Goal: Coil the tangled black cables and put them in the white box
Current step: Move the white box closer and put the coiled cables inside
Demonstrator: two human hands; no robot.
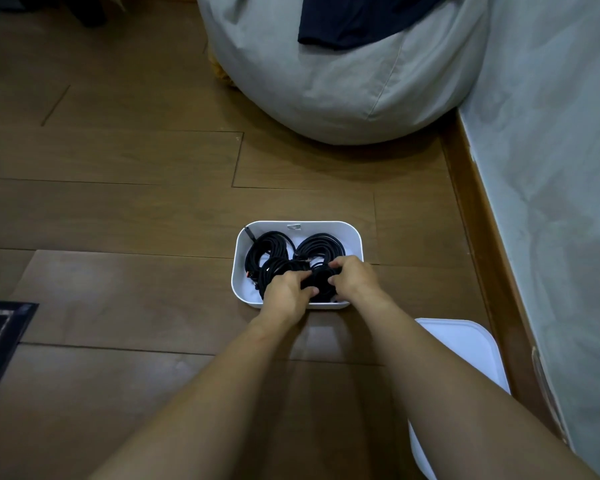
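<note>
Wooden floor (136, 209), pale wall (551, 168) at right, grey beanbag (326, 81) beyond. We see white box (326, 226) on floor, long axis running left-right across view, open side up. Our left hand (286, 292) and right hand (352, 277) both reach into its near part, fingers curled round one coiled black cable (317, 282), gripping from either side. We count four coils in box: three lying flat, one held. One white lid (465, 348) on floor under right forearm.

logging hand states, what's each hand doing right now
left hand: grips the black cable coil inside the white box
right hand: grips the same coil
</note>
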